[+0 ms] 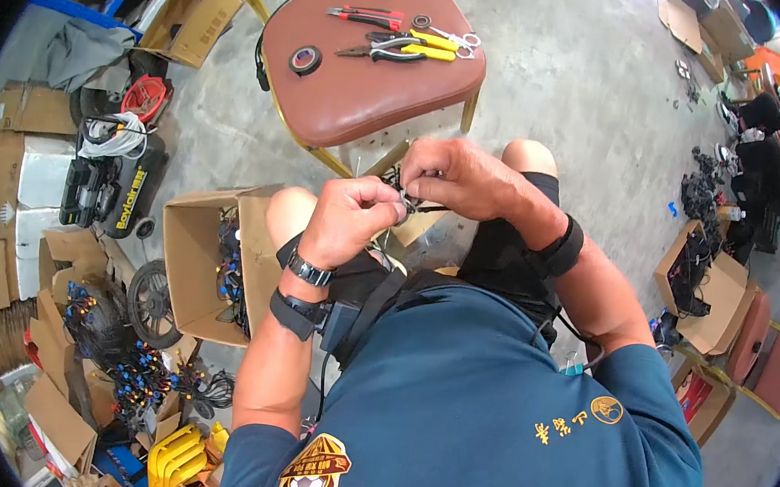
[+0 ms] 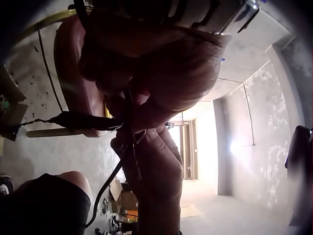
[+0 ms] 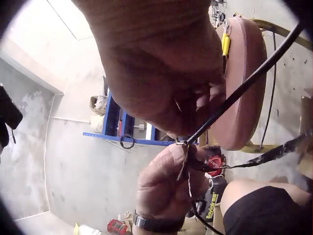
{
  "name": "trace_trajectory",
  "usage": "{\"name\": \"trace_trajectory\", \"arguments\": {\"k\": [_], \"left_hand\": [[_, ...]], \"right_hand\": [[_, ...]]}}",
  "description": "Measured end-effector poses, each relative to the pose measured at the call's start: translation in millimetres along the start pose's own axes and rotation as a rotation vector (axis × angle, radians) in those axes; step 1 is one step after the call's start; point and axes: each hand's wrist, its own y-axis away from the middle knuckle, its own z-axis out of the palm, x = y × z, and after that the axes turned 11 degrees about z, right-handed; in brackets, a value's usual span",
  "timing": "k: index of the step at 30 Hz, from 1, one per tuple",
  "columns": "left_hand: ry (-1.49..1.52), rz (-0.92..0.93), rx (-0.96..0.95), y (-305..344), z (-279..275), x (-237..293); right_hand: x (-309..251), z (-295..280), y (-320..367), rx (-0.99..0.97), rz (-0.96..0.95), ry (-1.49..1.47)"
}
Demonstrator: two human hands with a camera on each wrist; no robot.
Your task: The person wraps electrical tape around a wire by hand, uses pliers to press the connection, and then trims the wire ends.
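Observation:
Both hands meet over the person's lap, working at a black cable [image 3: 244, 88]. My left hand [image 1: 345, 222] pinches the cable near its bare wire ends, thumb against the fingers. Right beside it, my right hand [image 1: 463, 177] pinches the wire at the same joint with thumb and fingertips. Thin bare strands [image 3: 183, 169] stick out below the joint in the right wrist view. A thicker black wrapped length [image 2: 83, 120] runs off to the side in the left wrist view. The exact spot between the fingertips is partly hidden by the fingers.
A brown padded chair [image 1: 367, 98] ahead holds black tape [image 1: 305, 61], a red utility knife [image 1: 366, 17], grey-black pliers [image 1: 382, 51] and yellow-handled tools. An open cardboard box [image 1: 192, 270] of wires stands left. More boxes [image 1: 721, 302] and wire heaps lie right.

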Motion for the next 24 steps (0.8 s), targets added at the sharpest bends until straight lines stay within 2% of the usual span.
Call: {"name": "trace_trajectory", "arguments": {"k": [3, 4, 7, 8, 11, 12, 15, 16, 19, 20, 23, 24], "left_hand": [[0.035, -0.027, 0.018, 3.7, -1.1, -0.8], [0.047, -0.054, 0.032, 4.2, -0.2, -0.1], [0.01, -0.043, 0.051, 2.5, 1.6, -1.2], [-0.014, -0.035, 0.053, 2.2, 1.6, -2.2], [-0.036, -0.013, 0.08, 1.7, 5.5, -0.7], [-0.038, 0.009, 0.1, 2.3, 7.8, -0.3], [-0.098, 0.075, 0.165, 3.5, 11.7, 1.3], [-0.093, 0.097, 0.181, 4.1, 11.7, 1.3], [-0.093, 0.132, 0.217, 3.4, 10.7, 1.2], [-0.096, 0.134, 0.223, 5.3, 8.8, 1.3], [-0.075, 0.091, 0.201, 2.5, 1.3, 3.3], [-0.039, 0.128, 0.201, 1.4, 0.0, 1.6]], "right_hand": [[3.9, 0.1, -4.4, -0.046, -0.029, -0.054], [3.7, -3.5, -6.3, -0.094, 0.014, -0.095], [11.7, -15.7, -22.0, -0.043, 0.227, -0.115], [18.7, -23.7, -33.7, 0.005, 0.168, -0.018], [29.2, -43.2, -69.8, 0.268, 0.161, 0.6], [51.1, -45.7, -84.3, 0.356, 0.062, 0.656], [60.4, -54.0, -123.9, 0.453, 0.001, 0.913], [59.3, -55.7, -134.6, 0.462, -0.02, 0.975], [64.9, -59.3, -163.4, 0.316, 0.046, 1.095], [67.6, -60.2, -169.7, 0.313, 0.003, 1.191], [58.2, -61.8, -181.3, 0.28, 0.013, 1.254], [64.8, -64.2, -186.5, 0.257, 0.017, 1.262]]}}
